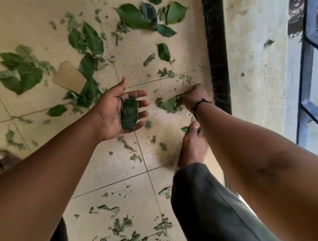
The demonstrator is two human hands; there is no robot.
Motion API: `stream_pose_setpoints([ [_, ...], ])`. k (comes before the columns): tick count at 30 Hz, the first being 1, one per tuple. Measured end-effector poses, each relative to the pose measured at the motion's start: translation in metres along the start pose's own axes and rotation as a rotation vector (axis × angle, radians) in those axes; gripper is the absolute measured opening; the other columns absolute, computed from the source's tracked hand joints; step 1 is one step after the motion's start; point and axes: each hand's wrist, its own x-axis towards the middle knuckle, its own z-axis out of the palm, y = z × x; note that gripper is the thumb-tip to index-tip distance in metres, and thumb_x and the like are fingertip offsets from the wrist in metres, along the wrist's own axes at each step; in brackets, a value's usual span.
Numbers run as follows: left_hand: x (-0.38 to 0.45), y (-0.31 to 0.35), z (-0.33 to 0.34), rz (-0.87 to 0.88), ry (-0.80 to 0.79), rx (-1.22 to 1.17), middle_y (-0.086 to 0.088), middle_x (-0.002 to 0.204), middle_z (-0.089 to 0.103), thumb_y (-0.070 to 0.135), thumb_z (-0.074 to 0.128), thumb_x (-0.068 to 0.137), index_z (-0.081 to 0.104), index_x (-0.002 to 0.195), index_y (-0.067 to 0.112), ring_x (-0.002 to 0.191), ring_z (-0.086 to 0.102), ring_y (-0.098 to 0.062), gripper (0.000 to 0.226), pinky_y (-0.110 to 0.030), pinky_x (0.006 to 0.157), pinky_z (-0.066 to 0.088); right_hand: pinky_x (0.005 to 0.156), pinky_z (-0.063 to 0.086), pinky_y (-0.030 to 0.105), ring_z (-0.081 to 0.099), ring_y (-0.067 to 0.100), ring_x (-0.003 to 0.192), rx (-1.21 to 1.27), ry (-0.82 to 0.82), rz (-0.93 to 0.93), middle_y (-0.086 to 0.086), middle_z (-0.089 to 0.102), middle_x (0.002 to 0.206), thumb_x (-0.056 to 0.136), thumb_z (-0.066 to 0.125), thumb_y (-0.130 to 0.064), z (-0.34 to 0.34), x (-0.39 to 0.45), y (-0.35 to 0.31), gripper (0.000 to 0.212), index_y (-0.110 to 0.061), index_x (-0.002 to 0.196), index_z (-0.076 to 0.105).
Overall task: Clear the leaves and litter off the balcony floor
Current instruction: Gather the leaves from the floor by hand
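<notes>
Over the tiled floor [103, 168], the left hand [121, 110] lies palm-up, fingers relaxed under a leaf [129, 114]; at three o'clock the right hand [193, 95] pinches torn leaves [170, 104].

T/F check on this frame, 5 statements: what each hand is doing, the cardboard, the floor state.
1. The left hand lies palm up with a dark leaf resting on it. True.
2. The right hand is empty and raised well above the floor. False: it is down at the tiled floor, pinching a clump of leaf bits.
3. A brown cardboard piece lies on the floor among the leaves. True.
4. The floor is already swept clean. False: whole leaves and shreds still cover it.
5. The person's right foot is bare. True.
</notes>
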Motion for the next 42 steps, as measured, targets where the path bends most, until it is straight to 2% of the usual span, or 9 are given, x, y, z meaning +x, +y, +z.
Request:
stream_pose_setpoints([
  [3, 0.008, 0.014, 0.007, 0.029, 0.003, -0.002, 0.001, 0.09, 0.07, 0.068, 0.037, 0.093, 0.071, 0.099, 0.022, 0.078, 0.067, -0.018, 0.057, -0.034, 0.078, 0.048, 0.08, 0.054, 0.034, 0.061, 0.025, 0.094, 0.045, -0.022, -0.057, 0.007, 0.063, 0.105, 0.08, 0.076, -0.015, -0.008, 0.003, -0.008, 0.034, -0.012, 0.109, 0.058],
  [6, 0.012, 0.023, 0.015, 0.067, 0.017, -0.023, 0.003, 0.091, 0.07, 0.068, 0.037, 0.093, 0.07, 0.101, 0.023, 0.079, 0.066, -0.017, 0.056, -0.034, 0.077, 0.048, 0.059, 0.049, 0.03, 0.056, 0.017, 0.074, 0.245, -0.037, -0.063, 0.008, 0.064, 0.1, 0.077, 0.079, -0.013, -0.021, -0.004, -0.021, 0.03, -0.019, 0.094, 0.055],
  [11, 0.016, 0.033, 0.017, 0.167, 0.087, -0.176, 0.001, 0.089, 0.07, 0.063, 0.04, 0.095, 0.07, 0.098, 0.023, 0.078, 0.065, -0.019, 0.05, -0.031, 0.072, 0.048, 0.05, 0.042, 0.015, 0.051, 0.003, 0.058, 0.27, -0.118, -0.339, -0.004, 0.062, 0.077, 0.082, 0.077, -0.014, -0.065, -0.051, -0.058, 0.018, -0.02, 0.085, 0.059],
  [19, 0.011, 0.047, 0.018, 0.229, 0.084, -0.223, 0.0, 0.089, 0.07, 0.058, 0.043, 0.096, 0.069, 0.098, 0.021, 0.078, 0.065, -0.019, 0.045, -0.029, 0.069, 0.046, 0.082, 0.051, 0.034, 0.062, 0.014, 0.091, -0.421, 0.213, -0.882, -0.009, 0.068, 0.097, 0.09, 0.065, -0.028, -0.106, -0.112, -0.103, 0.006, -0.029, 0.094, 0.069],
  [24, 0.007, 0.059, 0.008, 0.247, 0.053, -0.216, -0.001, 0.095, 0.07, 0.059, 0.042, 0.095, 0.068, 0.102, 0.022, 0.085, 0.066, -0.02, 0.046, -0.031, 0.073, 0.048, 0.068, 0.056, 0.023, 0.06, 0.007, 0.071, -0.104, -0.279, -0.649, -0.003, 0.069, 0.087, 0.086, 0.073, -0.021, -0.09, -0.121, -0.129, 0.006, -0.021, 0.085, 0.067],
  [29, -0.001, 0.061, -0.003, 0.13, -0.103, -0.171, -0.003, 0.116, 0.068, 0.063, 0.046, 0.087, 0.068, 0.113, 0.025, 0.099, 0.066, -0.025, 0.051, -0.037, 0.084, 0.05, 0.056, 0.049, 0.016, 0.057, 0.001, 0.06, 0.106, -0.447, -0.651, -0.003, 0.067, 0.082, 0.089, 0.069, -0.021, -0.052, -0.121, -0.151, 0.009, -0.013, 0.092, 0.064],
  [34, -0.01, 0.063, -0.019, 0.134, -0.161, -0.182, 0.002, 0.102, 0.071, 0.056, 0.042, 0.094, 0.074, 0.1, 0.028, 0.093, 0.068, -0.021, 0.043, -0.033, 0.079, 0.052, 0.054, 0.047, 0.019, 0.053, 0.005, 0.057, 0.349, -0.118, -0.472, -0.002, 0.062, 0.084, 0.098, 0.058, -0.029, -0.038, -0.076, -0.176, 0.015, -0.015, 0.091, 0.061],
  [38, -0.013, 0.065, -0.038, 0.162, -0.16, -0.194, 0.004, 0.09, 0.072, 0.038, 0.044, 0.099, 0.079, 0.086, 0.025, 0.082, 0.067, -0.017, 0.04, -0.028, 0.069, 0.055, 0.09, 0.054, 0.036, 0.062, 0.021, 0.1, -0.173, 0.092, -0.556, 0.001, 0.062, 0.104, 0.095, 0.056, -0.032, -0.017, -0.028, -0.196, 0.026, -0.015, 0.114, 0.062],
  [42, -0.018, 0.071, -0.055, 0.184, -0.15, -0.134, 0.004, 0.089, 0.07, 0.03, 0.041, 0.102, 0.069, 0.111, 0.025, 0.076, 0.064, -0.013, 0.03, -0.025, 0.064, 0.052, 0.092, 0.052, 0.045, 0.058, 0.029, 0.106, -0.507, 0.199, -0.702, 0.008, 0.047, 0.136, 0.096, 0.051, -0.047, 0.006, -0.008, -0.217, 0.042, -0.023, 0.131, 0.051],
])
